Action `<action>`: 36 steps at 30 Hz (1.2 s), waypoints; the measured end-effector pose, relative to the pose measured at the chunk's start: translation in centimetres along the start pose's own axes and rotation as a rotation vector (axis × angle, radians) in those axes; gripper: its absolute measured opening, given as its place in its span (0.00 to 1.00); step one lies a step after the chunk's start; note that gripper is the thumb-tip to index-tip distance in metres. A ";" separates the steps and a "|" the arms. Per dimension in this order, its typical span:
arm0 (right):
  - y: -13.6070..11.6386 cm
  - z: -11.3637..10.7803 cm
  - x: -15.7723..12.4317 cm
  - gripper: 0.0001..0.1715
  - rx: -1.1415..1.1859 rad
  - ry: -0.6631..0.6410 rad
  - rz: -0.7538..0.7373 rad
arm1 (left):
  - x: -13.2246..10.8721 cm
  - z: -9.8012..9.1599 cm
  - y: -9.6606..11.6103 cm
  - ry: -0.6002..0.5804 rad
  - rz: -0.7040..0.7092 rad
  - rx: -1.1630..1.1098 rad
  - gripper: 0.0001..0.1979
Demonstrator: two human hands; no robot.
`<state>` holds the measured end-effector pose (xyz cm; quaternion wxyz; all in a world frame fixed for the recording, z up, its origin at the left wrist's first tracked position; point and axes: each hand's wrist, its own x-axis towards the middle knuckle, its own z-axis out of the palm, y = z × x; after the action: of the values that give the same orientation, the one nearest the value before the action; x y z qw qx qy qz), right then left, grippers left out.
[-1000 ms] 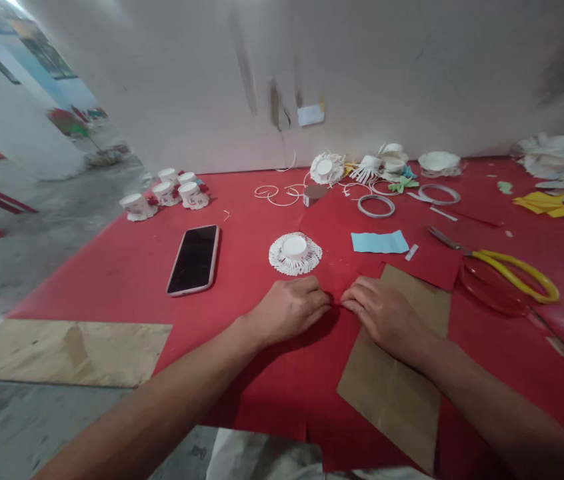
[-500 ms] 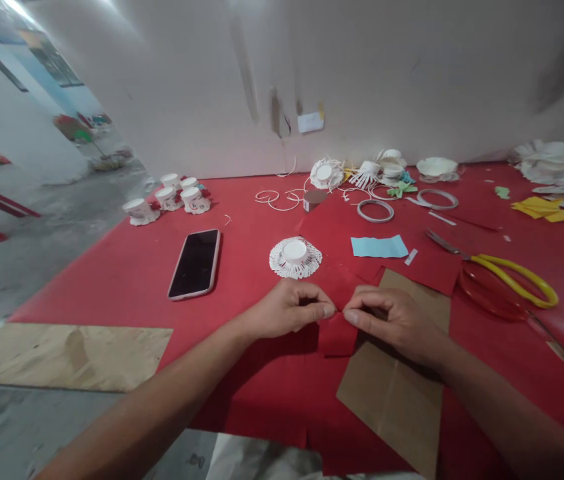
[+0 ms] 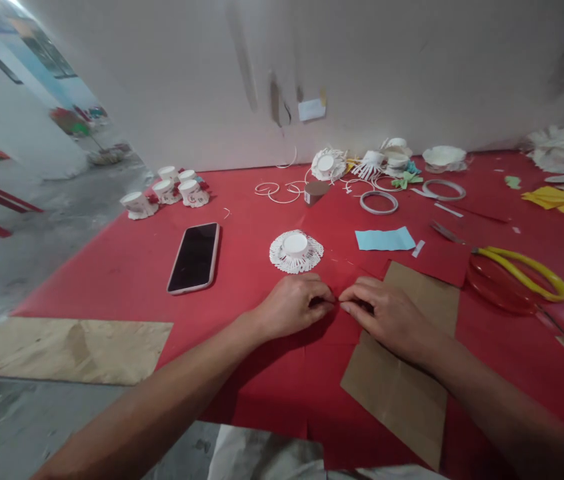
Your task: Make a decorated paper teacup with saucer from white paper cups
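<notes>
My left hand (image 3: 295,307) and my right hand (image 3: 389,317) meet fingertip to fingertip low over the table, each closed in a pinch. Between them is a piece of red paper (image 3: 339,325), hard to tell from the red surface beneath. Just beyond my left hand sits a white paper cup (image 3: 295,245) upside down, its sides cut into a fringe that spreads flat. Brown cardboard (image 3: 397,373) lies partly under my right hand and forearm. A light blue paper strip (image 3: 385,239) rests beyond my right hand.
A phone (image 3: 195,259) lies at left, with several decorated white cups (image 3: 193,192) behind it. Yellow-and-red-handled scissors (image 3: 525,270) lie at right. Tape rolls (image 3: 379,203), white cord (image 3: 278,193) and yellow paper (image 3: 555,199) are farther back. A wall (image 3: 187,80) borders the table.
The red paper hung visibly below my fingertips before; now it blends into the red surface. Both hands have shifted slightly, fingertips a little closer together. The view has tilted slightly.
</notes>
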<state>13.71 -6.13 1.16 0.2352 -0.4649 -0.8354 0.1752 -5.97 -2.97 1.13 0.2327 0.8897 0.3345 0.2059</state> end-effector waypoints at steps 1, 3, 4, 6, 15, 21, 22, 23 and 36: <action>0.1 0.1 0.0 0.07 -0.024 0.004 -0.011 | 0.0 0.1 0.0 0.006 0.006 0.027 0.06; 0.2 0.2 -0.1 0.07 -0.063 0.015 -0.047 | -0.1 0.3 0.0 0.014 0.024 0.078 0.07; 0.3 0.2 -0.1 0.07 -0.080 0.019 -0.069 | -0.1 0.3 0.1 0.016 0.035 0.105 0.07; 0.4 0.2 -0.2 0.08 -0.109 0.019 -0.105 | -0.2 0.4 0.2 0.015 0.065 0.165 0.07; 0.5 -0.2 -0.3 0.09 -0.189 -0.003 -0.231 | -0.7 0.2 0.3 -0.010 0.221 0.418 0.10; 0.2 -1.0 -0.5 0.11 -0.173 -0.049 -0.283 | -1.0 -0.3 0.5 -0.041 0.347 0.507 0.13; 0.2 -1.0 -0.5 0.11 -0.155 -0.052 -0.265 | -1.0 -0.3 0.6 -0.044 0.364 0.523 0.13; 0.1 -1.0 -0.5 0.11 -0.137 -0.050 -0.240 | -1.1 -0.3 0.7 -0.047 0.379 0.541 0.13; -0.6 -1.1 -0.1 0.07 -0.184 -0.129 -0.068 | -1.1 0.0 0.7 -0.007 0.105 0.282 0.11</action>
<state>13.93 -6.42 2.31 0.1433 -0.4440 -0.8764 0.1192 -6.37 -4.21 1.24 0.0958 0.9305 0.3124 0.1655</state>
